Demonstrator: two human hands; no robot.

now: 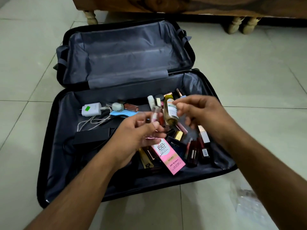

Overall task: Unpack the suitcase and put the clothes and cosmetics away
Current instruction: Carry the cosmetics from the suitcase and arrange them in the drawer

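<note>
Clear small tube [38, 114] pinched in left hand [141, 132], right hand [201, 112] loosely curled (holding nothing discernible)

The suitcase [49, 146] was black with plain grey lining. A pink and peach BB cream box [167, 155] lay among dark red lipsticks [193, 154], beside a white charger [90, 110] bearing a green sticker [87, 108]. The floor tiles [249, 80] were pale cream.
</note>
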